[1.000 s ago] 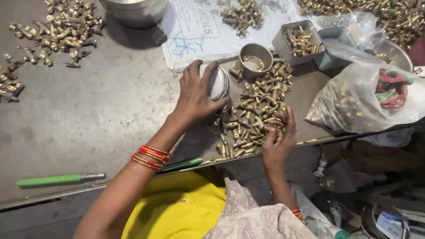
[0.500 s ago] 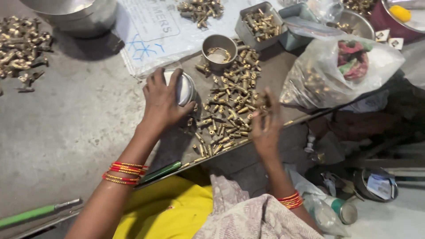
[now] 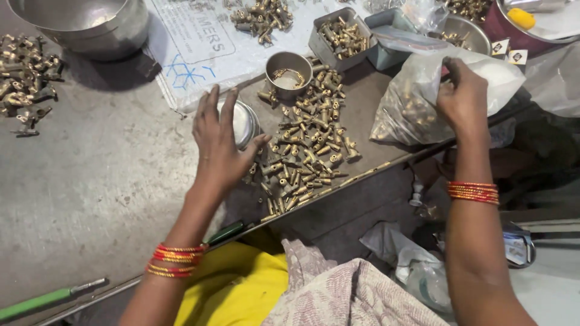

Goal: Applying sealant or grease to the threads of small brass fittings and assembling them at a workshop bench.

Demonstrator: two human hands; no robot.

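- The left hand (image 3: 220,148) is spread wide over a small steel bowl (image 3: 241,122), holding nothing.
- The right hand (image 3: 464,96) grips the plastic bag (image 3: 417,96) at the tabletop's right edge.
- Many brass fittings (image 3: 305,145) lie loose, seemingly unsorted.

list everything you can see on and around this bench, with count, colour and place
brass fittings: many, brass, loose pile mid-bench; smaller piles far left and top centre
small round tin: one, grey metal, above the pile
flat round tin: one, silver, under the left hand
rectangular tray: one, grey, full of fittings, top centre
plastic bag: one, clear, holding fittings, right
large steel bowl: one, silver, top left
printed sheet: one, white, top centre
green-handled tool: one, bottom left
left hand: fingers spread over the flat tin, red and gold bangles
right hand: gripping the bag's top, same bangles
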